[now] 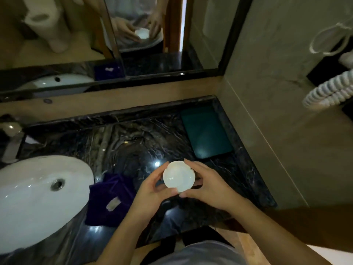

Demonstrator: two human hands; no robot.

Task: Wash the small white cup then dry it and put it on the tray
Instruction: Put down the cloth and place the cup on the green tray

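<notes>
The small white cup (pixel 179 176) is held above the dark marble counter (pixel 133 142), its opening facing up toward me. My left hand (pixel 152 190) grips it from the left, fingers curled around its side. My right hand (pixel 208 184) holds its right side, fingertips on the rim and thumb under the near edge. A dark teal tray (pixel 206 132) lies flat at the counter's back right corner, a short way beyond the cup. A purple cloth (pixel 110 199) lies crumpled on the counter left of my hands.
A white oval sink (pixel 23 203) with a drain sits at the left, a metal faucet (pixel 11 138) behind it. The mirror (pixel 95 35) spans the back wall. A beige wall (pixel 277 131) closes the right side, with a white coiled cord (pixel 328 90) hanging there.
</notes>
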